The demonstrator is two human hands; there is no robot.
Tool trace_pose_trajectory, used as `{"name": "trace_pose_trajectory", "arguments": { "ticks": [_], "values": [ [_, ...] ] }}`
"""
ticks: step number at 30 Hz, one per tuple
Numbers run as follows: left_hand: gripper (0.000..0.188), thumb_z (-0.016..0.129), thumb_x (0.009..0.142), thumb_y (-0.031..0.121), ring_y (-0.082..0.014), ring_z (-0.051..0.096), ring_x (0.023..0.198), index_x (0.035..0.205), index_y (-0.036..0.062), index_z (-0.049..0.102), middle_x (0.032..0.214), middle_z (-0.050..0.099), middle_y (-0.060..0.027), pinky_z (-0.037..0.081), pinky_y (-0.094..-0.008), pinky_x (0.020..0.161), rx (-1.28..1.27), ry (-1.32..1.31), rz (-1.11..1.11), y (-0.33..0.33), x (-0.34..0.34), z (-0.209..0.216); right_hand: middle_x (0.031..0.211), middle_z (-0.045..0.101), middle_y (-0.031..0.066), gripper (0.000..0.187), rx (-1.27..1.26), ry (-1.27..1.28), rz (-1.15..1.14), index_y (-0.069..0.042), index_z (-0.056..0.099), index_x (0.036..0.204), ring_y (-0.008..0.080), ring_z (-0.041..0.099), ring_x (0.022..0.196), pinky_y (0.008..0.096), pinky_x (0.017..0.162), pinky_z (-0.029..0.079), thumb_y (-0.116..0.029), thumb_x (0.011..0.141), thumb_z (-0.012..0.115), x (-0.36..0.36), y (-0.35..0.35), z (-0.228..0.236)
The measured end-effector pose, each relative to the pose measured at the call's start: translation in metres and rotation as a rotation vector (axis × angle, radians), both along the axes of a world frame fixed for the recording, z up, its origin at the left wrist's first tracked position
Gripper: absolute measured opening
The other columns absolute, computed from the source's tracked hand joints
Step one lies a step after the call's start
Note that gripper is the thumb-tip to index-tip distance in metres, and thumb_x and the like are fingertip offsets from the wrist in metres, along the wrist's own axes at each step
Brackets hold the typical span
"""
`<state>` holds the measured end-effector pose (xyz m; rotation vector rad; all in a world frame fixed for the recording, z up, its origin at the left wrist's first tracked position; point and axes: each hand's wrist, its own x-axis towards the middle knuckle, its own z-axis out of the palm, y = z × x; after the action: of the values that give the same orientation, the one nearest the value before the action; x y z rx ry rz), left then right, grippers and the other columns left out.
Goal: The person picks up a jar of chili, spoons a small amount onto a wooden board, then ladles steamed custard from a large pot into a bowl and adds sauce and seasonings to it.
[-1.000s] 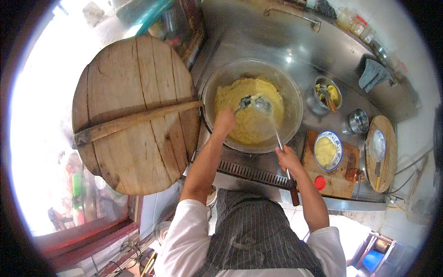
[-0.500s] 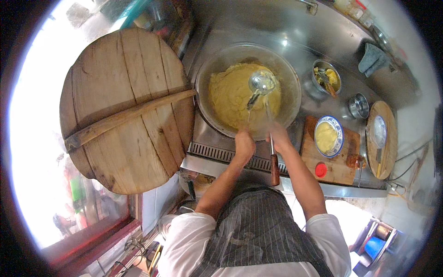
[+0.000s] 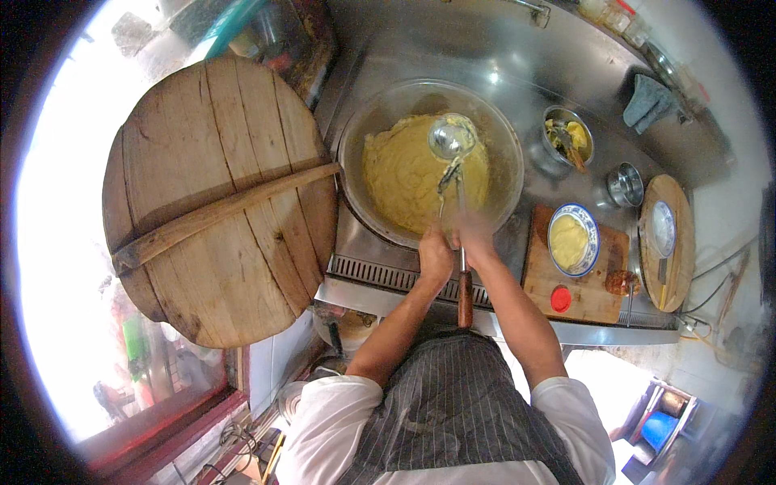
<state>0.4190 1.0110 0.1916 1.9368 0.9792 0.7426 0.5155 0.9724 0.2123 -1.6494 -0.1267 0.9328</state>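
Note:
A wide metal pot (image 3: 511,129) holds a thick yellow mash (image 3: 396,174). My right hand (image 3: 477,241), partly blurred, is closed round the shaft of a long ladle (image 3: 451,137). The ladle's shiny round bowl is over the mash, and its wooden handle end sticks out toward my apron. My left hand (image 3: 436,257) is closed on a slim metal utensil, seemingly a spoon (image 3: 449,173). Its mash-smeared end lies against or just beside the ladle's neck. Both hands are close together above the pot's near rim.
A big round wooden lid (image 3: 218,202) leans left of the pot. To the right, a patterned bowl (image 3: 595,242) of yellow mash sits on a cutting board (image 3: 537,263) beside a red lid (image 3: 561,298). Behind are a metal pot (image 3: 588,133) and a small metal cup (image 3: 626,184).
The ladle has shifted slightly left and its handle has swung left with my right hand. The spoon's end has moved right, nearer the ladle's neck.

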Motion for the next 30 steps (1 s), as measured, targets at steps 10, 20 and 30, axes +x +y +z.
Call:
{"name": "trace_pose_trajectory", "arguments": {
  "ticks": [10,20,30],
  "values": [
    [0.019,0.048,0.089,0.014,-0.0259,0.055,0.059,0.08,-0.0021,0.049,0.066,0.056,-0.0161,0.041,-0.0387,0.053,-0.117,0.105,-0.006,0.011,0.004,0.006,0.068,0.057,0.0119,0.019,-0.116,-0.348,0.115,0.0,0.053,0.088,0.0176,0.056,0.052,0.0347,0.043,0.042,-0.019,0.09,0.058,-0.002,0.005,-0.023],
    [0.011,0.048,0.087,0.01,-0.0298,0.057,0.06,0.084,-0.0004,0.051,0.064,0.057,-0.0156,0.043,-0.0382,0.054,-0.223,0.074,0.031,0.018,0.002,-0.007,0.07,0.052,0.0034,0.019,0.438,0.486,0.081,-0.004,0.051,0.088,0.011,0.05,0.053,0.0269,0.04,0.038,-0.021,0.093,0.058,0.016,-0.006,0.017],
    [0.052,0.051,0.08,0.001,-0.0375,0.061,0.076,0.131,0.0092,0.045,0.097,0.058,-0.0181,0.051,-0.0458,0.067,0.407,0.396,-0.262,0.084,-0.041,-0.02,0.058,0.04,-0.001,0.019,0.005,0.584,0.2,-0.005,0.048,0.083,0.008,0.035,0.043,0.0241,0.035,0.028,-0.019,0.096,0.049,0.042,-0.015,0.027]
  ]
}}
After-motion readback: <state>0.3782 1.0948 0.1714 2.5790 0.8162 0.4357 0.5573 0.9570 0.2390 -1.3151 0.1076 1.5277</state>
